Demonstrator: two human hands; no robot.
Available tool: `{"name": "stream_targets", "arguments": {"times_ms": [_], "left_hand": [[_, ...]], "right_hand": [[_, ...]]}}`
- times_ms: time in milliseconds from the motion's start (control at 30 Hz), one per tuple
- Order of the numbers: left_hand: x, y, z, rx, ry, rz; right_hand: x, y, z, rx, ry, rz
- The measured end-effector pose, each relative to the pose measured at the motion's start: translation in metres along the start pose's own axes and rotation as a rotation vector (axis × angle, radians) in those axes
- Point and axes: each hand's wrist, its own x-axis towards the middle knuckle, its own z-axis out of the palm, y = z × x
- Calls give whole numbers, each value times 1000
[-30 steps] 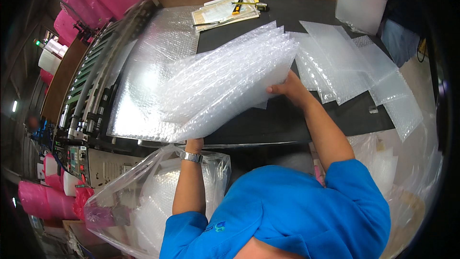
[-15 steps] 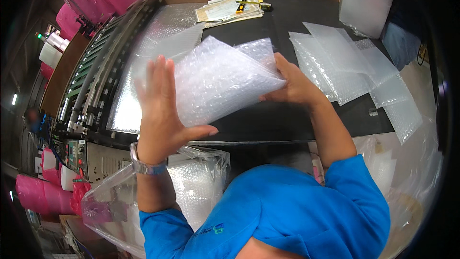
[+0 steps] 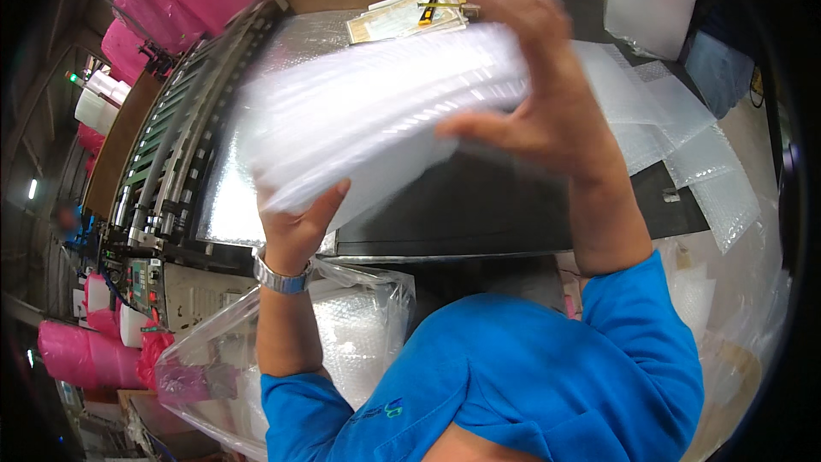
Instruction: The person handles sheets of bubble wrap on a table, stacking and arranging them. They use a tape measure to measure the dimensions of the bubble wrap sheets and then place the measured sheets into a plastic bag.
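Note:
A blurred stack of white bubble wrap sheets [image 3: 385, 103] is held up above the dark tabletop. My left hand [image 3: 295, 227] grips its lower left end, thumb on the near side and the other fingers hidden behind the sheets. My right hand [image 3: 543, 94] is raised at the stack's right end, thumb and fingers spread wide apart; motion smears its fingertips, so whether they brush the edge is unclear. More bubble wrap sheets [image 3: 654, 111] lie loosely overlapped on the table to the right.
A roller machine [image 3: 184, 133] borders the table's left side. Papers [image 3: 385, 21] with a yellow cutter knife [image 3: 428, 11] lie at the back. A clear plastic bag of bubble wrap [image 3: 363, 325] sits below the front edge. Pink rolls [image 3: 90, 352] stand at left.
My left hand, earlier spread open beside the stack, now grips its left end. My right hand has let go, opened and risen. The stack has swung leftward and its sheets look more evenly lined up.

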Motion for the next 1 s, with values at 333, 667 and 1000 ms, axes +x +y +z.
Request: {"name": "stream_targets", "arguments": {"times_ms": [333,667,1000], "left_hand": [[-117,-81,53,-318,140,-575],[-90,-56,64,-286,344,-504],[-68,-64,-4,434,771,-288]], "right_hand": [[-132,67,94,1138,-292,934],[-127,61,116,944,-282,932],[-149,68,123,726,-529,889]]}}
